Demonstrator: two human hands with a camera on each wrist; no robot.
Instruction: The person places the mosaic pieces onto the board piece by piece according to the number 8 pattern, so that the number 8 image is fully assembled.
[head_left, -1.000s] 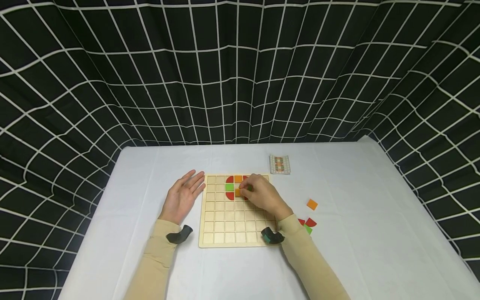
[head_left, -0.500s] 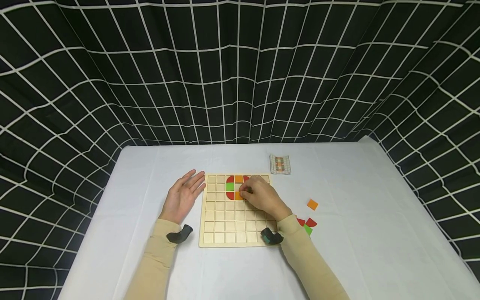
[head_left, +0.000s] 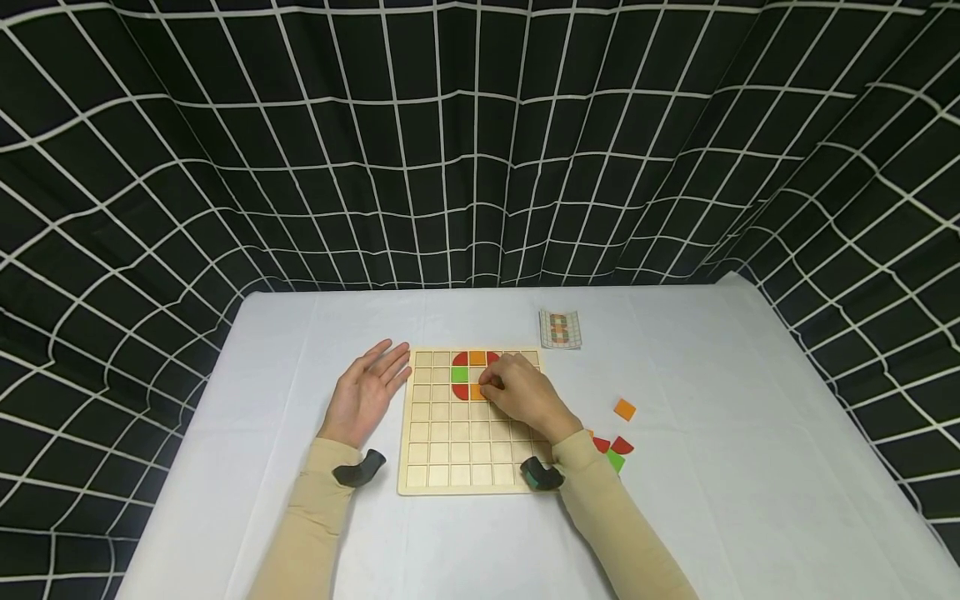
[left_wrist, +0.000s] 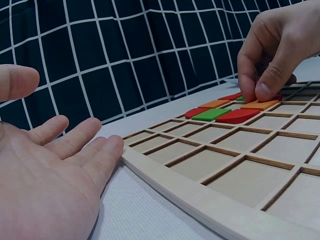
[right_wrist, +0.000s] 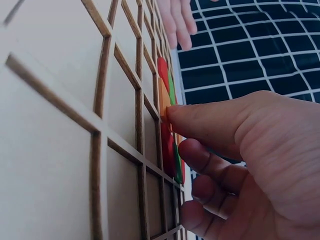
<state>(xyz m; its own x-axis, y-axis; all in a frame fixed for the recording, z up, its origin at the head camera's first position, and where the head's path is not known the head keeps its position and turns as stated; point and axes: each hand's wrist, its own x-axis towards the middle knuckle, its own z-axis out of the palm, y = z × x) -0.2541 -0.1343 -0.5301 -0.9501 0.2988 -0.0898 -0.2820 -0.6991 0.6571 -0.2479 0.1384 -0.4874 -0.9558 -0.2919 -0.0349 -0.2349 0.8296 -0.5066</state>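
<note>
A wooden grid board (head_left: 438, 480) lies on the table, with flat coloured tiles in its far rows. My right hand (head_left: 528, 392) is over it, thumb and curled fingers at an orange square tile (left_wrist: 259, 105) that sits in its cell. In the right wrist view the thumb tip (right_wrist: 175, 116) touches this orange tile. Left of it is a red quarter-round tile (head_left: 461, 392), and behind that a green square tile (head_left: 460, 374). More red and green pieces are partly hidden by the hand. My left hand (head_left: 362, 402) lies palm up, fingers extended, fingertips right at the board's left edge.
Right of the board lie a loose orange tile (head_left: 625, 409), a red quarter-round piece (head_left: 622, 446) and a green piece (head_left: 616, 461), among others partly behind the right sleeve. A printed pattern card (head_left: 560, 330) is beyond the board. A black gridded curtain (head_left: 480, 167) closes off the back.
The orange tile has come down toward me into the third-row cell, between the red pieces. My right hand has shifted slightly the same way; the left hand has stayed still.
</note>
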